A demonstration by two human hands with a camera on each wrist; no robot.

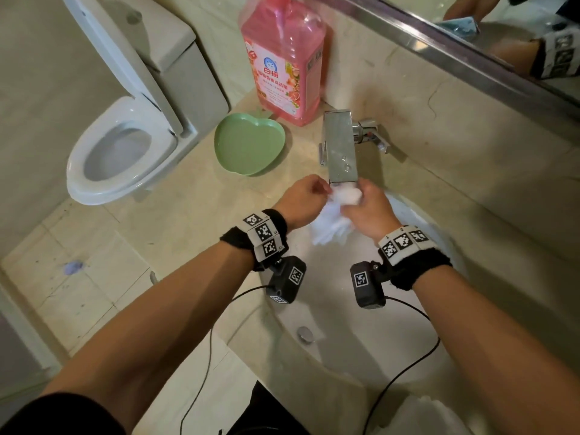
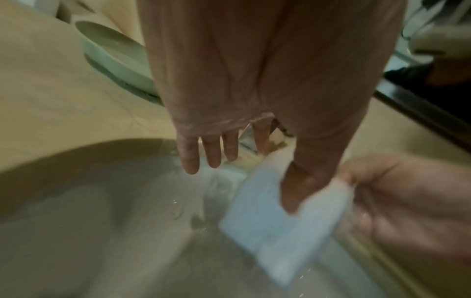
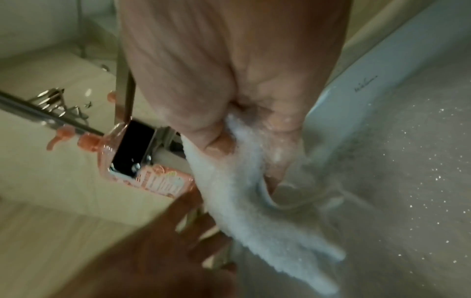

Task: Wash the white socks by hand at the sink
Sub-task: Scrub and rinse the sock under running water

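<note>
Gripping a bunched white sock [image 1: 329,219] under the spout of the square metal faucet [image 1: 340,146], just above the centre of the head view, the right hand [image 1: 370,211] has its fingers curled around the upper end while the rest of the fabric hangs down over the sink [image 1: 417,221]. The left hand [image 1: 303,202] pinches the sock's edge with thumb and forefinger; its other fingers [image 2: 190,159] hang straight and loose in the left wrist view. Soaked knit like this will likely feel limp, heavy with water and a little slick with suds, so it is best held by a firm fistful at the bunched end, not by a single layer, which would stretch. In the right wrist view the cloth looks fluffy and foamy, and droplets speckle the smooth, glossy basin. At upper centre of the head view stands a clear plastic bottle of pink detergent [image 1: 282,64], and left of the faucet an apple-shaped green dish [image 1: 249,146] lies on the polished beige stone surface [image 1: 194,196]. A white toilet [image 1: 119,152] fills the upper left.
</note>
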